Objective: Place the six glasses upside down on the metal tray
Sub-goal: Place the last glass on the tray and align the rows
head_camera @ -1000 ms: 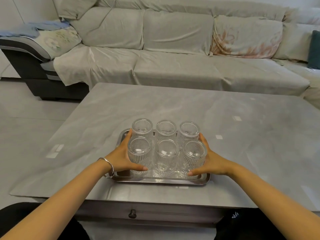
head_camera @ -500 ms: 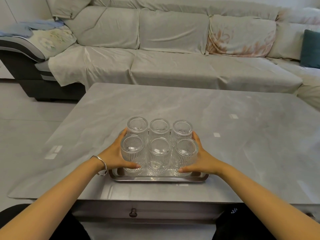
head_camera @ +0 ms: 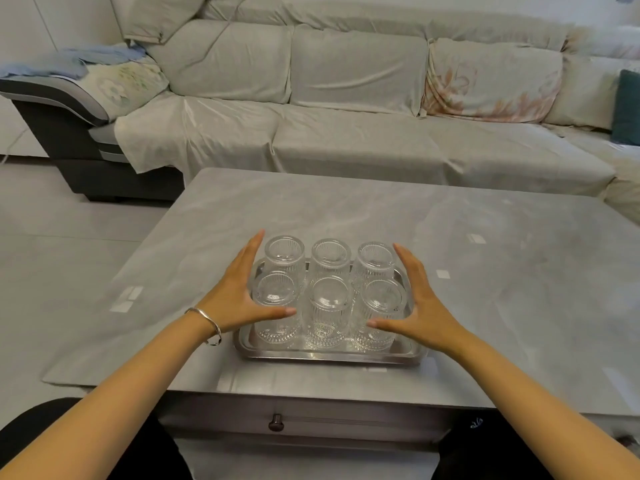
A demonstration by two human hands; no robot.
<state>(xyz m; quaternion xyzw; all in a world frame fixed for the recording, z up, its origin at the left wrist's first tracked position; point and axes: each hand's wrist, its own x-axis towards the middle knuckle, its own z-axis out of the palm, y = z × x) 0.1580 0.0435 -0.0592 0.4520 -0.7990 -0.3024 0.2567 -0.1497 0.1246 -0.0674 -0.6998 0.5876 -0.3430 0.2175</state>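
Observation:
Several ribbed clear glasses [head_camera: 329, 306] stand upside down in two rows of three on the metal tray [head_camera: 329, 355], near the table's front edge. My left hand [head_camera: 239, 296] is at the left side of the group, fingers spread, its thumb in front of the front-left glass [head_camera: 275, 306]. My right hand [head_camera: 420, 306] mirrors it on the right, fingers apart, thumb in front of the front-right glass [head_camera: 381, 310]. Both palms seem to stand slightly off the glass walls; neither hand grips anything.
The tray rests on a grey marble-look coffee table [head_camera: 485, 271] with a drawer knob [head_camera: 276, 422] at the front. A cloth-covered sofa [head_camera: 346, 98] runs behind the table. Grey tiled floor [head_camera: 69, 254] lies to the left.
Both hands have opened and come away from the sides of the glass group, which they pressed against before. The glasses and tray stay put on the table.

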